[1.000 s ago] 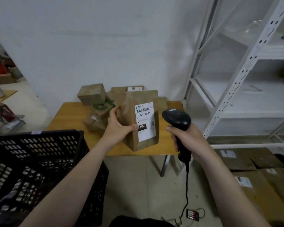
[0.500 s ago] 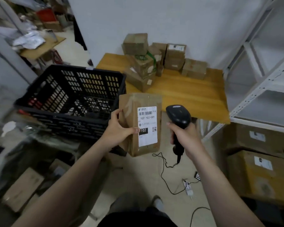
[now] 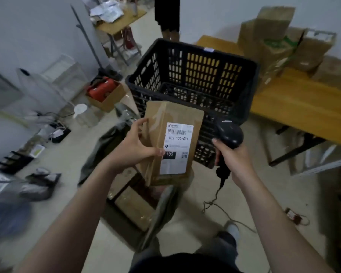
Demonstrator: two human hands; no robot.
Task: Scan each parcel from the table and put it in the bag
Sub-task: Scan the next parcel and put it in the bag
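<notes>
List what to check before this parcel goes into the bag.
1. Hold on the parcel: left hand grips the parcel by its side edge, thumb on the front. Ok.
2. Label readable: the white label faces up, barcode uncovered. Ok.
3. Scanner secured: right hand grips the scanner by its handle. Ok.
4. Scan registered: no beam or signal shows. Cannot tell.
5. Bag ready: the dark bag lies open on the floor below the parcel. Ok.
6. Cable out of the way: it trails loose over the floor near the feet. Not ok.
</notes>
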